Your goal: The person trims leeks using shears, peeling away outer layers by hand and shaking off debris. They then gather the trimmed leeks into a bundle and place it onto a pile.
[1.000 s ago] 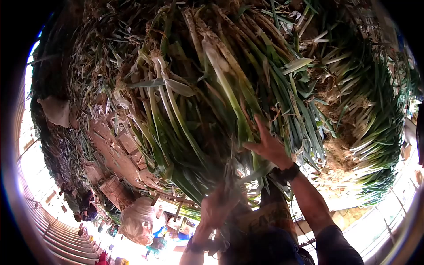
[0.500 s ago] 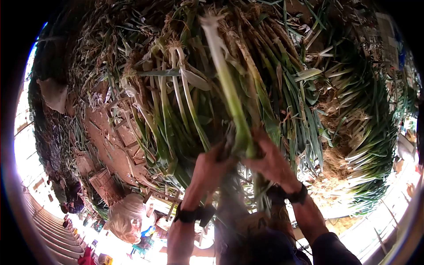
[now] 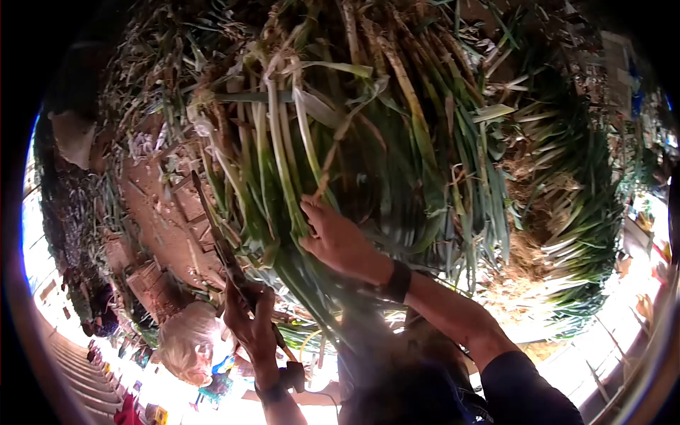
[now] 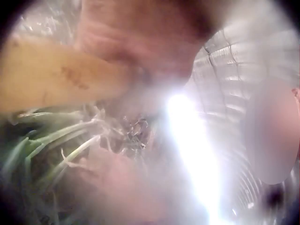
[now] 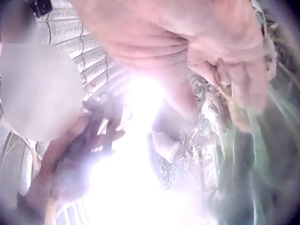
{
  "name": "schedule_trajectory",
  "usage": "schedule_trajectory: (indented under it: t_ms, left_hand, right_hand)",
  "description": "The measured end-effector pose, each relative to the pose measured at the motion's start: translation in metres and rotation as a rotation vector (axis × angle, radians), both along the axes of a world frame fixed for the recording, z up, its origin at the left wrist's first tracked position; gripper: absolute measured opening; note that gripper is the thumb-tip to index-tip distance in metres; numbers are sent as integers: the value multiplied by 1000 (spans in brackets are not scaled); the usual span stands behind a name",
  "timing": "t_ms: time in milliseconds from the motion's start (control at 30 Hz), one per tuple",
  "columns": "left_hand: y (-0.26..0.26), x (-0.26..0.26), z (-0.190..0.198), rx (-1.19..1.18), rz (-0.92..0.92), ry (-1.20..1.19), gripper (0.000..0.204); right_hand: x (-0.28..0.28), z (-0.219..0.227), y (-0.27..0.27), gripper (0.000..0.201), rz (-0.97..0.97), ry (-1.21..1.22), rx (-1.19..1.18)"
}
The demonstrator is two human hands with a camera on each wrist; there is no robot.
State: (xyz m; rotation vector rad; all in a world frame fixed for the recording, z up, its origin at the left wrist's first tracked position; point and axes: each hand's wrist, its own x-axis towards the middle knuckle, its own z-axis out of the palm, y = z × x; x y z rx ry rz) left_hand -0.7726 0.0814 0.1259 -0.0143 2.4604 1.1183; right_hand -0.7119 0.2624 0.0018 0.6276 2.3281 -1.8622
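Note:
My left hand [image 3: 249, 322] grips a long dark blade [image 3: 218, 237] that points up and away in the head view. Its yellowish wooden handle [image 4: 56, 77] crosses the left wrist view below the palm. Farther right, my right hand [image 3: 343, 241] lies over green leek stalks [image 3: 283, 152], its fingers bent at a thin brown dry leaf [image 3: 331, 159]. In the right wrist view that hand [image 5: 206, 51] has the brown strip [image 5: 238, 117] pinched by its fingertips, beside blurred green leaves [image 5: 262, 145].
More leeks [image 3: 425, 134] spread over the pile ahead. On the right stands a long stack of leeks [image 3: 577, 227] with pale roots facing inward. A light-haired person [image 3: 188, 343] is at lower left, near a wooden block [image 3: 154, 289] and brown boards [image 3: 159, 212].
Both hands were together on a raised leek; they have since parted. My left hand has moved left and shows the blade; my right hand has moved left onto the dry leaf.

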Motion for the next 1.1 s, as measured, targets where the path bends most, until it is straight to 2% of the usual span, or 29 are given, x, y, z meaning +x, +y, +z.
schedule_trajectory:
  t_ms: [33,67,100,167,233,300,333,367,433,500,533,600,633,700,733,767,833,900,933,1000,1100]
  left_hand:
    - [5,4,-2,-41,-56,35,48]
    - [5,10,-8,13,-88,26,62]
    - [15,14,-5,5,-93,-40,66]
    - [29,28,-11,67,-84,-13,45]
    - [28,40,-25,162,-118,-58,56]
    - [34,55,-36,118,-157,-54,59]
    - [42,57,-33,124,-168,-169,61]
    - [52,62,-31,103,-200,-162,63]
    - [63,69,-32,52,-329,-196,66]
    - [66,83,-45,135,-356,-150,68]
    - [70,89,-48,120,-402,-134,68]
    - [83,95,-43,56,-472,-172,69]
    - [87,98,-44,53,-484,-166,69]
    - [96,101,-44,32,-607,-29,68]
    - [102,100,-41,51,-584,-70,68]
    - [102,100,-41,55,-590,-62,68]
    - [100,104,-46,143,-500,-118,68]
    - [104,101,-41,127,-464,-156,67]
    - [103,99,-39,104,-415,-194,66]
    - [98,95,-34,88,-387,-185,64]
    - [90,92,-30,94,-324,-153,61]
  right_hand:
    - [-7,5,22,64,1,-12,15]
    - [-12,10,46,65,-10,-26,-209]
    - [-20,19,73,67,-22,-39,-437]
    - [-48,70,147,66,98,-36,-302]
    - [-43,49,214,80,-71,429,-75]
    - [-25,54,258,87,-261,482,-351]
    - [-14,31,269,92,-374,315,-212]
    - [2,-12,272,97,-484,148,-76]
    - [46,-123,261,107,-411,-241,282]
    - [61,-135,227,96,-172,-671,436]
    - [67,-141,213,96,-180,-670,431]
    - [72,-153,193,76,-210,-392,972]
    - [70,-159,191,76,-225,-392,969]
    - [64,-164,193,49,-193,-436,947]
    - [66,-163,191,38,-275,-392,892]
    - [70,-153,186,38,-284,-388,895]
    - [83,-120,178,36,-185,-154,763]
    - [87,-82,163,36,-83,-202,539]
    - [88,-66,155,36,-88,-198,539]
    - [90,-31,143,43,-39,-128,351]
    - [85,29,152,49,32,6,357]
